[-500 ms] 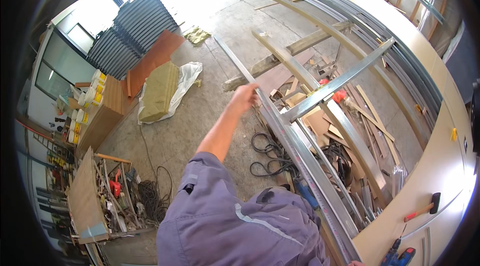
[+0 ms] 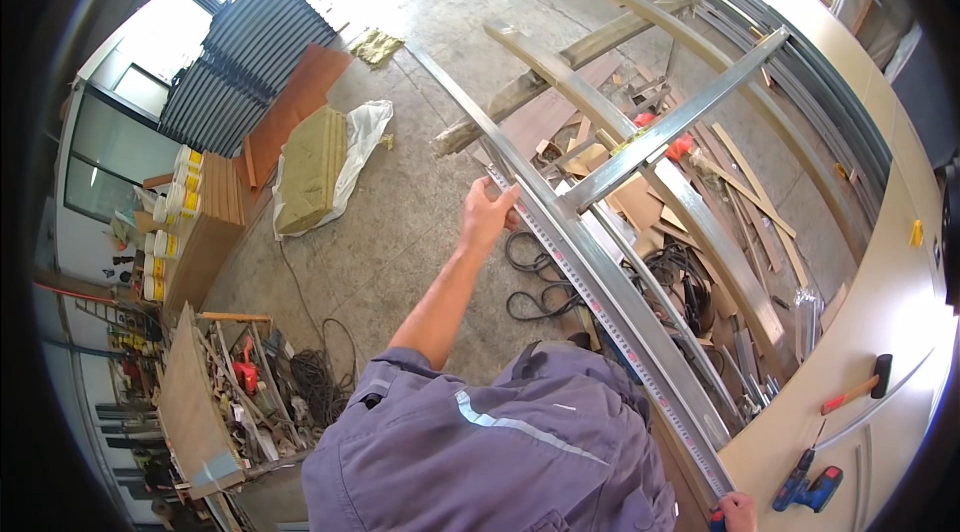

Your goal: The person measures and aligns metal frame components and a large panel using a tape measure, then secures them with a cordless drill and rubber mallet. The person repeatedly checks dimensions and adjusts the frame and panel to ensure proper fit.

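Observation:
A metal channel (image 2: 640, 327) runs diagonally from the far middle toward the near right, with a measuring tape's white blade (image 2: 618, 337) stretched along its left side. My left hand (image 2: 484, 219) is beside the tape's far part, thumb and forefinger apart, fingertips at the channel's edge; whether they touch the blade is unclear. At the near end my right hand (image 2: 739, 510), cut off by the lower edge, is closed round the tape measure (image 2: 717, 520), whose blue and red case shows only partly. A shorter metal crosspiece (image 2: 690, 117) meets the channel at an angle.
Long metal bars (image 2: 570, 87) lie over wood offcuts (image 2: 640, 202). A black cable (image 2: 535, 277) lies near my legs. On the pale panel (image 2: 880, 352) at right rest a hammer (image 2: 855, 387) and a cordless drill (image 2: 808, 482). Insulation slabs (image 2: 315, 167) and a scrap-filled cart (image 2: 200, 412) stand left.
My left hand has shifted slightly down and left, and its thumb and forefinger are spread now. My right hand with the tape measure has come further into view, and more of the blade shows.

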`<state>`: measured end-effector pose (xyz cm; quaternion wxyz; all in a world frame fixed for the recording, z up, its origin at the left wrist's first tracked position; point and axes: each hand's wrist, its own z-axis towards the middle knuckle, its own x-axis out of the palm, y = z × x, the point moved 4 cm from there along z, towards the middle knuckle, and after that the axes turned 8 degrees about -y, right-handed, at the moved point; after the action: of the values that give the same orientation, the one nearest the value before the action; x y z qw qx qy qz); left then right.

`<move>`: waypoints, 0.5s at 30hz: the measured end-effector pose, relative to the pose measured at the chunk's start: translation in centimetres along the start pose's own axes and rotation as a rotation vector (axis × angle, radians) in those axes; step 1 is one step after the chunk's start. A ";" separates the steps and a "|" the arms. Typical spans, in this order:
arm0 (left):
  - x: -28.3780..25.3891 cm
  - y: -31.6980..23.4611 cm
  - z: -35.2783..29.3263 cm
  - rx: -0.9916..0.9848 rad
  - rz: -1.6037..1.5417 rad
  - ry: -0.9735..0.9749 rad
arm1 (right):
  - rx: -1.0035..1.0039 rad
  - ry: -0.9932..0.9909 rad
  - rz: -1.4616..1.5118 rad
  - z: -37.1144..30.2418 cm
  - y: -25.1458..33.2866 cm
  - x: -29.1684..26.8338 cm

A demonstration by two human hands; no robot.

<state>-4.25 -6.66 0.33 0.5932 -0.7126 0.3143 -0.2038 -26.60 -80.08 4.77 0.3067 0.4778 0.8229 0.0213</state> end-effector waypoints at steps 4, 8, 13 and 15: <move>1.5 1.0 -1.3 0.067 -0.017 -0.048 | 0.022 -0.037 0.012 -0.7 -0.7 -1.2; 2.5 1.5 -2.1 0.071 -0.089 -0.089 | -0.045 -0.125 -0.021 -1.5 0.0 -1.3; 3.7 0.6 -2.6 0.106 -0.068 -0.087 | 0.015 0.033 0.009 0.6 -4.0 -2.3; 3.7 0.3 -2.5 0.116 0.008 -0.012 | -0.219 -0.122 -0.181 1.8 -3.7 -2.9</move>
<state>-3.26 -11.02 0.26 0.6361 -0.6769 0.3015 -0.2150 -27.53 -84.88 3.49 0.4068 0.3657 0.8354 0.0539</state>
